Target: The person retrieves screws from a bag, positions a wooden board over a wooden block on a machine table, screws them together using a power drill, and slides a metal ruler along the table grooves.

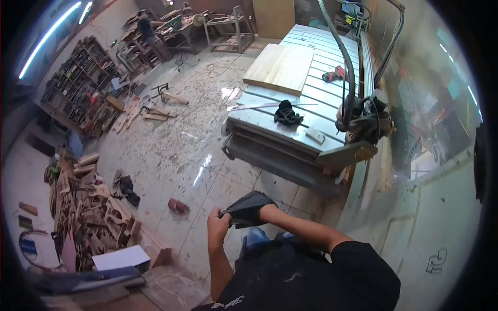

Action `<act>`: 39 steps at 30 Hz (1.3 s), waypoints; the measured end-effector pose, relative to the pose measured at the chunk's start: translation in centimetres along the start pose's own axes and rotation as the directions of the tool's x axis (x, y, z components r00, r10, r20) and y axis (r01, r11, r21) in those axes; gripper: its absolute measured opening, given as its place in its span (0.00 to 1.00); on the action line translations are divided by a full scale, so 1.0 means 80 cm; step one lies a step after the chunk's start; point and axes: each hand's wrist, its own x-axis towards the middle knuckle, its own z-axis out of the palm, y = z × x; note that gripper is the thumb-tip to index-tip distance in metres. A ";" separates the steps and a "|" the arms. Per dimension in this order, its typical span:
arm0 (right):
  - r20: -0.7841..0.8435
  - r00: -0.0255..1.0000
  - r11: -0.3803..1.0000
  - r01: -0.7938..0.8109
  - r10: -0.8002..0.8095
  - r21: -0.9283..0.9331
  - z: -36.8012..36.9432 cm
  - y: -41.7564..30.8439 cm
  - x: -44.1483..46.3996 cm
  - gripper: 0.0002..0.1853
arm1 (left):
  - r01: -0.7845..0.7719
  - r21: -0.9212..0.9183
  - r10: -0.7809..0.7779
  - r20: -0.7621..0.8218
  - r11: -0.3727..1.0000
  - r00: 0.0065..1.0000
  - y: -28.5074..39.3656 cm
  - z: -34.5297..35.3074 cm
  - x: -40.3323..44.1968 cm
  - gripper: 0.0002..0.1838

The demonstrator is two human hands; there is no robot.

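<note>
A black plastic bag or cloth (248, 208) is spread between my hands in front of my body. My left hand (220, 218) pinches its left edge with the fingers closed. My right hand (267, 213) is at its right side, partly inside or behind it, so the fingers are hidden. Past my hands stands a slotted machine table (324, 93), which carries a light wooden panel (278, 67), a black bundle (286, 113) and a red and black power tool (334, 74).
A scrap wood pile (93, 207) lies at the left, with a dark bag (126, 189) beside it. A reddish object (178, 206) rests on the dusty tiled floor (171, 155). Clamps lie farther back. Another person (146, 28) is at a far bench. The machine head (363, 119) stands right.
</note>
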 end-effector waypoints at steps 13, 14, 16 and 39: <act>-0.504 0.728 0.884 -0.409 0.465 0.225 -0.129 0.327 0.166 0.22 | 0.187 -0.562 0.116 0.459 0.806 0.881 0.166 0.178 0.446 0.05; -0.522 0.685 0.860 -0.431 0.509 0.274 -0.140 0.340 0.176 0.21 | 0.099 -0.502 0.148 0.430 0.859 0.891 0.150 0.203 0.486 0.06; -0.287 0.662 0.721 -0.650 0.692 0.239 -0.152 0.364 0.186 0.20 | -0.176 -0.225 0.251 0.368 0.958 0.896 0.161 0.236 0.528 0.13; 0.004 0.383 0.382 -0.923 0.924 0.051 -0.169 0.387 0.181 0.07 | -0.909 0.347 0.319 0.855 0.232 0.408 0.155 0.324 0.613 0.18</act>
